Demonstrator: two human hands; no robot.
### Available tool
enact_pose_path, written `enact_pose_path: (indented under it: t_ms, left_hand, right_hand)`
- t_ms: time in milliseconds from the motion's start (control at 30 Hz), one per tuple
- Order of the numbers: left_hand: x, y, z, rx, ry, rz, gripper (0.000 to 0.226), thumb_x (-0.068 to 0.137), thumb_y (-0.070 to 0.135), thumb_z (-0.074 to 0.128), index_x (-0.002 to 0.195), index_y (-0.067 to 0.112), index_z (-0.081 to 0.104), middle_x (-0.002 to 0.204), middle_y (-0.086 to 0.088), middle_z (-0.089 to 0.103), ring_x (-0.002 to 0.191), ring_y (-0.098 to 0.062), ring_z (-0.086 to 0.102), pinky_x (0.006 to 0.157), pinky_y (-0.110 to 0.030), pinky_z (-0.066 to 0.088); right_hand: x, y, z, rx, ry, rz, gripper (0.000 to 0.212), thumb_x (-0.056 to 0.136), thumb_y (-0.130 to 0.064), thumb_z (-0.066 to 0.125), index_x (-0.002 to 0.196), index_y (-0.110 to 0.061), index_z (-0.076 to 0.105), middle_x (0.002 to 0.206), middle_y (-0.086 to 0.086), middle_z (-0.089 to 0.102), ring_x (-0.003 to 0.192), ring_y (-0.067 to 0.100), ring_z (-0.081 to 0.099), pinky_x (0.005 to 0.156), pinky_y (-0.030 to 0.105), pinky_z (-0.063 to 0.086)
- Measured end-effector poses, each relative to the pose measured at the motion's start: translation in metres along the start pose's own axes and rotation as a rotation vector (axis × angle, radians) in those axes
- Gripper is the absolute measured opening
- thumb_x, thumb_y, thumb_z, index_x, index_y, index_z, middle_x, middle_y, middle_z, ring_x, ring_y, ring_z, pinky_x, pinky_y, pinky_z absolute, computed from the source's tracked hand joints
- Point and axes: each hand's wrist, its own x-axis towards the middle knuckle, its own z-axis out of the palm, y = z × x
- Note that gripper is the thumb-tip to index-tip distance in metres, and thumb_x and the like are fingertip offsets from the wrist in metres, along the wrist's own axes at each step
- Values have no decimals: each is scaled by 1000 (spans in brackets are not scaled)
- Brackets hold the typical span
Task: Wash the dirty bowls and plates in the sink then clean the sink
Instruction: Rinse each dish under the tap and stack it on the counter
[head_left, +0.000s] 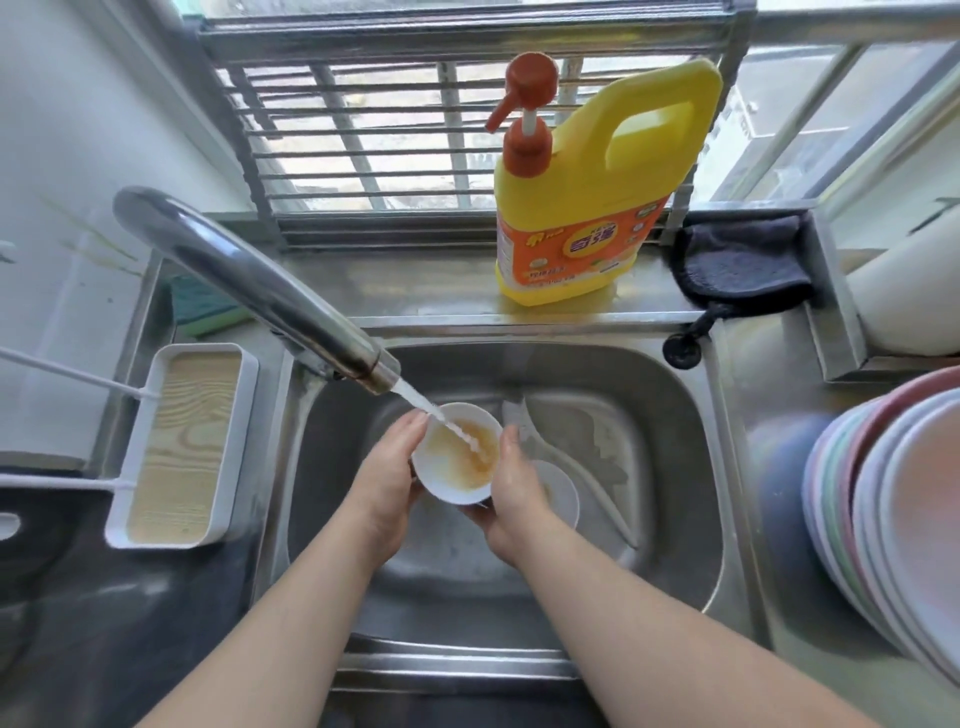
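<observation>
A small white bowl (457, 457) smeared with brown residue is held over the steel sink (691, 467). My left hand (387, 478) grips its left side, and my right hand (511, 488) grips its right side and underside. Water streams from the chrome faucet (249, 280) into the bowl. Another white dish (563, 496) lies in the basin just right of my right hand, partly hidden by it. A large white plate (587, 441) leans in the basin behind it, stained with residue.
A yellow dish soap bottle (587, 208) with an orange pump stands on the back ledge. A dark cloth (743, 265) lies to its right. Several stacked pastel plates (893, 519) sit at the right. A white tray (182, 447) and a green sponge (208, 312) are left.
</observation>
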Motion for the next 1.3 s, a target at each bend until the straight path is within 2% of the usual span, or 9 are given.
enact_pose_path:
  t_ms: [133,233,367,600,733,900,1100,1200,1300]
  left_hand:
    - [-1,-2,-1,-37,6,-11,36,112,46,41,131,30,67,122,0,76,111,-19,72,102,-45,55]
    - [-2,-4,11,-116,29,-109,50,111,56,34,137,25,64,126,-4,75,118,-27,71,115,-52,45]
    - [-9,-2,26,-164,59,-185,57,109,62,32,145,26,57,133,-10,71,116,-32,72,115,-53,46]
    - [-21,6,38,-107,48,-153,48,109,55,40,119,22,74,118,-10,74,98,-26,69,85,-41,55]
    - [-23,7,29,-49,9,-81,32,108,41,51,129,25,68,118,-5,72,101,-23,70,84,-37,55]
    - [-17,-6,17,-102,23,7,38,106,5,53,136,26,63,118,-7,78,104,-23,74,85,-36,57]
    - [-13,-7,34,-372,9,-156,27,108,16,48,129,21,64,111,-12,79,94,-27,74,79,-39,58]
    - [-4,-9,42,-567,-74,-391,38,100,18,51,129,0,67,106,-19,74,82,-29,72,71,-36,61]
    - [1,-14,39,-655,-252,-591,46,98,34,59,128,0,69,110,-21,69,74,-33,73,56,-35,64]
  right_hand:
    - [6,-16,7,-275,29,-355,46,104,-62,44,127,-30,68,120,-4,73,113,16,68,104,44,53]
    - [0,-35,-4,-512,-28,-601,43,104,-56,50,136,-32,65,129,-12,69,119,8,63,107,32,47]
    - [-17,-54,-28,-678,-60,-676,53,99,-63,48,141,-33,62,127,-20,64,119,3,58,103,26,43]
    - [-33,-29,-47,-276,99,-304,38,111,-49,34,125,-30,65,123,6,69,110,24,65,92,43,56]
    - [-36,-6,-34,55,45,11,51,110,-57,31,129,-21,62,121,11,72,111,29,70,77,40,63]
    - [-28,-7,-16,136,-44,87,63,108,-60,32,125,-12,69,109,12,79,100,26,76,70,34,63]
    - [-32,-39,-37,-412,-139,-235,40,107,-62,34,130,-42,60,123,-3,69,106,19,65,85,35,56]
    - [-29,-55,-56,-793,-175,-511,33,106,-59,41,138,-58,48,139,-11,46,126,12,49,114,37,39]
    - [-33,-68,-60,-1038,-136,-640,8,105,-48,51,105,-49,58,123,-13,52,117,12,50,106,37,42]
